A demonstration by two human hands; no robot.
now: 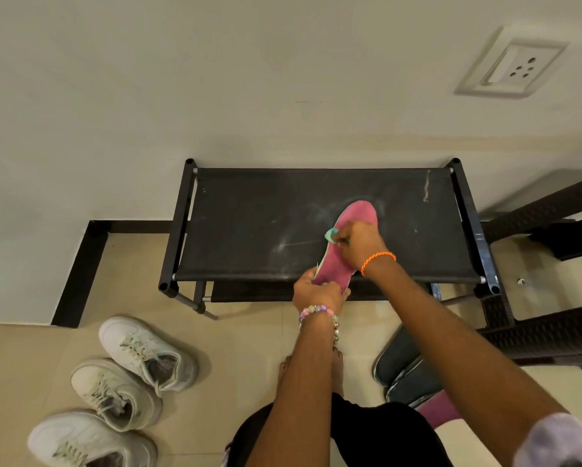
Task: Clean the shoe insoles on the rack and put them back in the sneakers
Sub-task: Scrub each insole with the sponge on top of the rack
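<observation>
insole (350,230) on rack (249,224); sneakers (128,382) left, on floor

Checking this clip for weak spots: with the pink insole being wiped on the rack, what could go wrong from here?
1. The pink insole overhangs the rack front edge, held only at its heel by the left hand; hard wiping by the right hand could bend it or pull it free.
2. The green cloth is small, so parts may go unwiped.
3. The rack fabric looks dusty and may re-soil the underside.
</observation>
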